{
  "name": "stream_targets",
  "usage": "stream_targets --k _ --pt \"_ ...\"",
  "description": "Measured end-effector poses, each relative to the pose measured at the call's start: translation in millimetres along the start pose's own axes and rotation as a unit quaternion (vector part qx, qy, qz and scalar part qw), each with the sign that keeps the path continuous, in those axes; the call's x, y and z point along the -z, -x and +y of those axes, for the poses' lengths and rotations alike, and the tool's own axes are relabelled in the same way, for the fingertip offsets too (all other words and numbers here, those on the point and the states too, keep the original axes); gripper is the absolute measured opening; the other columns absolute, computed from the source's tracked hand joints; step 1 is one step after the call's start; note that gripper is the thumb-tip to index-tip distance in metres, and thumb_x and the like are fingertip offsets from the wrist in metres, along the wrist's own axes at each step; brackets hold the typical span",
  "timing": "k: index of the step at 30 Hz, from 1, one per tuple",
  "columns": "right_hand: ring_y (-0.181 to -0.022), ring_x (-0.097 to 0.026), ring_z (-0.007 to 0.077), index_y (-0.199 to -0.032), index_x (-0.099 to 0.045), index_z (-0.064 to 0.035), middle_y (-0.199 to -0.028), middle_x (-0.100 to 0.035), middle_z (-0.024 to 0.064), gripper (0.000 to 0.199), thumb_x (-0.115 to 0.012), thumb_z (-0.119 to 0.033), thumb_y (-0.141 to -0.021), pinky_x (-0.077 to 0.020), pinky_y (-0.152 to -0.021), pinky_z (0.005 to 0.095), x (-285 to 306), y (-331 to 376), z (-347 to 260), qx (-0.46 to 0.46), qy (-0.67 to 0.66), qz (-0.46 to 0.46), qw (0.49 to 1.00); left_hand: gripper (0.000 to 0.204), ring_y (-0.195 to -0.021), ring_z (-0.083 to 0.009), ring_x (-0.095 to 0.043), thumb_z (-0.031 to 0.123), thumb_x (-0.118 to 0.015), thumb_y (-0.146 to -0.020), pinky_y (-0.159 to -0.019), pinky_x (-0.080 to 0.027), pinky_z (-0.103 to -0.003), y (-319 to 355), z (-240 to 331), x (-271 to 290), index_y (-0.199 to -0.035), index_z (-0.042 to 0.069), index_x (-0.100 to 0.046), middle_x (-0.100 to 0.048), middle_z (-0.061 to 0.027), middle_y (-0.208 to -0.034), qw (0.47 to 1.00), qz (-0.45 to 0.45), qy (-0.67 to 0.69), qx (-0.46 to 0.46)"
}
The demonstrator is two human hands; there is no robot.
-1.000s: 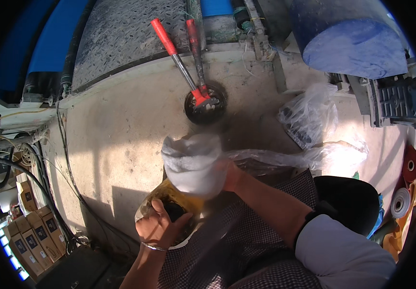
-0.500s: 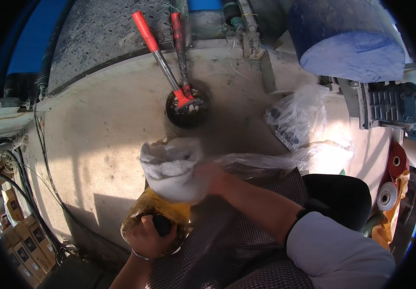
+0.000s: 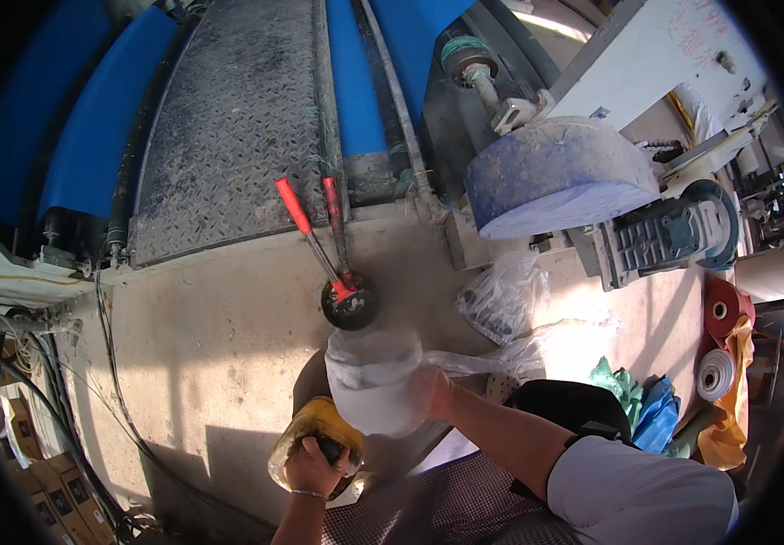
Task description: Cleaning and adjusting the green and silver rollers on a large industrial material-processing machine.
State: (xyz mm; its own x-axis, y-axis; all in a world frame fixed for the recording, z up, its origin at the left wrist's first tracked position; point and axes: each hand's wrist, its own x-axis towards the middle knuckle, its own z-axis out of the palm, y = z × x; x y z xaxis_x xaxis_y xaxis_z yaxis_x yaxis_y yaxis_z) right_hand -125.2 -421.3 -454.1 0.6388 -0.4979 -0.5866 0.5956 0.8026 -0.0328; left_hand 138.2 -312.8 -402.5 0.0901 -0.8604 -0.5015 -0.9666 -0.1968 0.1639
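Close to yellow container (image 3: 316,418), right hand (image 3: 434,392) has grip on white bundle (image 3: 372,381); left hand (image 3: 313,469) grips dark knob (image 3: 328,449). Best: left bracing firmly, right supporting bundle evenly.

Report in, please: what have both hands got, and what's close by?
Left hand gripping dark round piece by yellow container. Right hand, blurred, at side of white bundle. Just beyond: dark pot, red handles sticking up.

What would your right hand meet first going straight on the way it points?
The white bundle: the right hand points leftward into it and seems to touch it, though blur makes contact and depth uncertain.
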Motion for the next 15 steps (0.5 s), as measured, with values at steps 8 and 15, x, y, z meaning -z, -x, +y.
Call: stream_targets --k 8,15 --pt "-0.114 -0.050 0.0261 -0.125 -0.047 -0.0057 -0.124 -0.051 0.0134 0.050 -0.059 -0.027 -0.081 -0.0418 -0.100 0.0418 -115.3 148.3 -56.2 -0.008 -0.052 0.001 0.999 0.073 -0.111 -0.0338 -0.048 0.046 -0.073 -0.064 -0.094 -0.038 -0.042 49.2 -14.5 21.5 -0.119 0.003 -0.049 -0.051 -0.0172 -0.121 0.996 0.005 0.073 0.051" --pt "-0.123 -0.044 0.0251 -0.135 -0.038 -0.0071 -0.133 -0.044 0.0133 0.056 -0.058 -0.029 -0.087 -0.0400 -0.103 0.0408 -202.3 254.0 -86.3 -0.033 -0.125 -0.026 0.991 0.068 -0.108 -0.0331 -0.050 0.045 -0.073 -0.066 -0.092 -0.040 -0.041 42.3 18.8 43.7 -0.115 0.003 -0.051 -0.054 -0.0173 -0.116 0.993 0.011 0.105 0.048"
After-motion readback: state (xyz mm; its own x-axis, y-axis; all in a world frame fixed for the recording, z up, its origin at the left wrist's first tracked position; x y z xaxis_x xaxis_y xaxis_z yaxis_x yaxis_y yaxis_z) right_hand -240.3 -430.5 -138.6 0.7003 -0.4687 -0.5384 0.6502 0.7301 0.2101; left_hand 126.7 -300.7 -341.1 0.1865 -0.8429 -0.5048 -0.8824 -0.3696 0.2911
